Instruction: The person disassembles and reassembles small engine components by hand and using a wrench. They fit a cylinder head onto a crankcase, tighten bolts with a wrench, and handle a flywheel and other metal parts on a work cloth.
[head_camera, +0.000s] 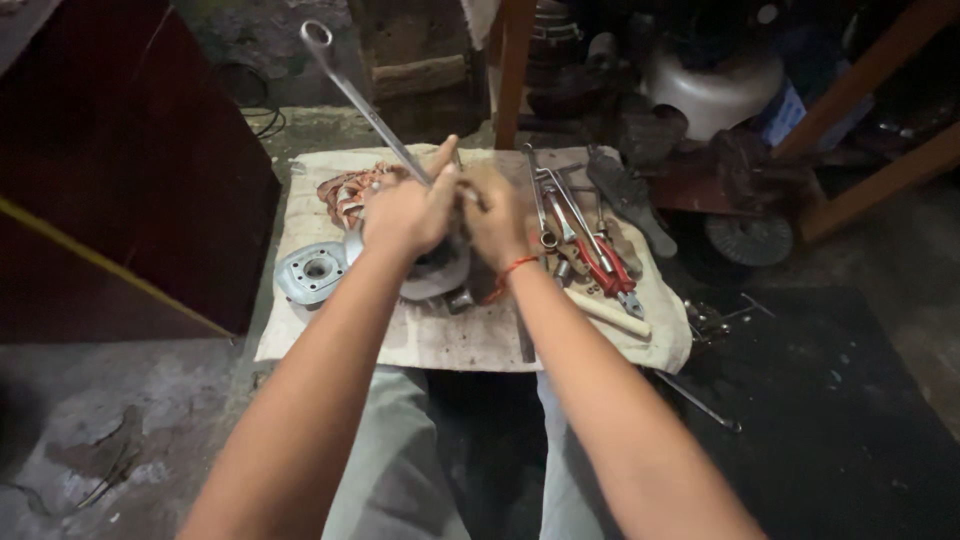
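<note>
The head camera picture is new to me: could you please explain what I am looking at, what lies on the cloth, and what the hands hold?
The one picture comes from a camera on a person's head, looking down at both bare hands. The left hand grips a long ring spanner that slants up and away. The right hand, with a red thread at the wrist, presses on a round metal motor part. They work over a dirty cloth on the floor. On it lie a grey metal end cover, a copper winding, red-handled pliers and spanners.

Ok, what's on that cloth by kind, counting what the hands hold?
Long steel ring spanner, in left hand: 1
Round grey metal motor covers: 2
Copper-wound stator: 1
Red-handled pliers: 1
Pale wooden handle: 1
Total: 6; right hand steadies.
</note>
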